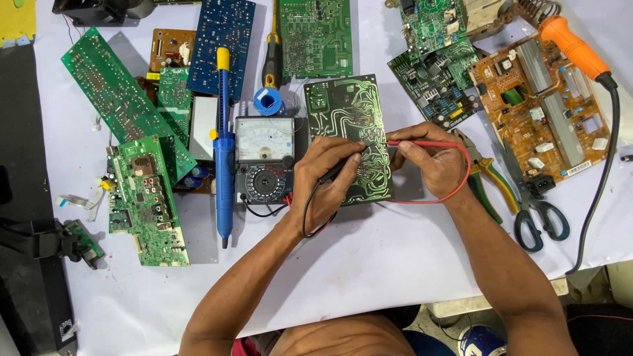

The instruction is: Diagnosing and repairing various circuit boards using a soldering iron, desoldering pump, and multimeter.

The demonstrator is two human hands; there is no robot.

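Note:
A green circuit board [339, 105] lies solder side up in the middle of the white table. My left hand [323, 175] grips a black test probe [346, 165] with its tip on the board's traces. Gripped in my right hand [428, 158] is a red test probe [395, 142], pointing left onto the same board. Red and black leads [461, 184] run back to an analog multimeter [264, 158] just left of the board.
A blue desoldering pump [223, 145] lies left of the meter. Several green and blue boards [142, 198] crowd the left and top. An orange-brown board [547, 112], an orange-handled soldering iron [573, 46], pliers [488, 175] and scissors [537, 211] sit to the right.

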